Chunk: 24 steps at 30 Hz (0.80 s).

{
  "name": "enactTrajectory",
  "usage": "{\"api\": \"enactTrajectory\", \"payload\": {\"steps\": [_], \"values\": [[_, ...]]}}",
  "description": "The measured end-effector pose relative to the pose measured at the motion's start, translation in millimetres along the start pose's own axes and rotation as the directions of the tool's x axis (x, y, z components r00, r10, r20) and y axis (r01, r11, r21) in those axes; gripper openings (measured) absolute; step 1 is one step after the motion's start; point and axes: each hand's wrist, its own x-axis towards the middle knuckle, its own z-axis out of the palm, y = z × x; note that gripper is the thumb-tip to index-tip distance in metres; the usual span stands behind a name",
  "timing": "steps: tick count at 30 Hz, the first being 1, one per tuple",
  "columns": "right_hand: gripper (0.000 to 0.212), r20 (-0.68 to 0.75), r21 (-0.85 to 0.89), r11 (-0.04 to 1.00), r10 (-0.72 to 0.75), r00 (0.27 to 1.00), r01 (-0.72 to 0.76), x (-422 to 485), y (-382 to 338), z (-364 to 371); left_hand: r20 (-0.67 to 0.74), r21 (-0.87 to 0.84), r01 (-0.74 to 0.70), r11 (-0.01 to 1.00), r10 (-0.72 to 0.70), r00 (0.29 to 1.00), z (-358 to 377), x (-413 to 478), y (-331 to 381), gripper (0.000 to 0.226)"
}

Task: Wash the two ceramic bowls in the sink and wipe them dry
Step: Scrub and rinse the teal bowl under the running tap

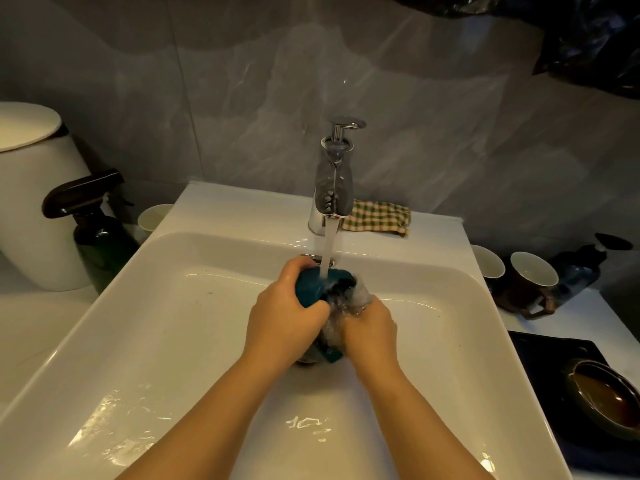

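- left hand (287,317) grips the blue bowl (311,289) under the tap (334,188), over the sink (173,306)
- right hand (370,330) is in the splash; cannot tell its grip
- hold tight and turn it slowly

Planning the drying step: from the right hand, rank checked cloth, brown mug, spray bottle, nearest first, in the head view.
From the right hand:
1. checked cloth, behind the tap.
2. brown mug, right counter.
3. spray bottle, far left.
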Motion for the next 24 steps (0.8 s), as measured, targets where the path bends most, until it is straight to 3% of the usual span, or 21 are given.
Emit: {"api": "enactTrajectory", "payload": {"steps": [3, 4, 7, 8, 9, 11, 13, 15, 17, 18, 19, 21, 23, 24], "values": [[0.008, -0.009, -0.274, 0.903, -0.345, 0.938, 0.33, 0, 3, -5, 0.124, 0.03, 0.058, 0.998, -0.061, 0.99, -3, 2, -2, 0.043], [0.008, 0.003, -0.368, 0.823, -0.463, 0.886, 0.432, -1, 4, -7, 0.164, 0.05, 0.066, 0.997, -0.073, 0.984, -4, 2, -2, 0.041], [0.014, 0.05, -0.475, 0.502, -0.805, 0.591, 0.723, 6, 11, -4, 0.26, 0.083, 0.072, 0.994, -0.091, 0.961, -5, -1, -5, 0.036], [0.018, 0.069, -0.448, 0.496, -0.81, 0.582, 0.744, 5, 13, -4, 0.265, 0.08, 0.069, 0.994, -0.088, 0.96, -3, -2, -4, 0.036], [0.02, 0.073, -0.387, 0.6, -0.737, 0.672, 0.7, 3, 8, -6, 0.245, 0.075, 0.066, 0.995, -0.082, 0.966, -2, -2, -3, 0.038], [0.021, 0.036, -0.221, 0.883, -0.418, 0.908, 0.415, -1, 4, -6, 0.135, 0.053, 0.055, 0.997, -0.062, 0.989, 1, -2, 0, 0.044], [0.014, 0.005, 0.019, 0.992, -0.122, 0.993, 0.121, -1, 3, 1, -0.01, 0.016, 0.036, 0.999, -0.036, 0.999, 2, -1, 2, 0.046], [0.011, 0.08, 0.318, 0.936, 0.13, 0.988, -0.149, -6, 0, 10, -0.117, -0.025, 0.0, 1.0, -0.003, 0.993, 5, -3, 2, 0.047], [0.022, 0.361, 0.572, 0.675, 0.305, 0.881, -0.467, -16, -8, 17, -0.183, -0.052, -0.024, 0.998, 0.014, 0.983, 6, -4, -3, 0.051], [0.029, 0.417, 0.6, 0.604, 0.324, 0.849, -0.525, -18, -10, 18, -0.193, -0.07, -0.025, 0.997, 0.011, 0.981, 5, -3, -5, 0.053], [0.03, 0.422, 0.596, 0.62, 0.299, 0.856, -0.51, -18, -9, 19, -0.184, -0.094, -0.026, 0.995, 0.008, 0.983, 2, -2, -6, 0.053], [0.012, 0.265, 0.486, 0.806, 0.234, 0.935, -0.339, -10, -6, 19, -0.118, -0.101, -0.041, 0.994, 0.029, 0.993, -1, 0, -7, 0.053], [0.006, 0.039, 0.172, 0.982, 0.076, 0.996, -0.082, -4, 0, 11, 0.002, -0.012, -0.056, 0.998, 0.056, 0.998, -2, 0, -4, 0.052], [0.009, -0.005, 0.04, 0.999, -0.028, 1.0, 0.028, -2, 4, 6, 0.069, 0.039, -0.054, 0.998, 0.051, 0.996, -1, 0, -3, 0.051]]}}
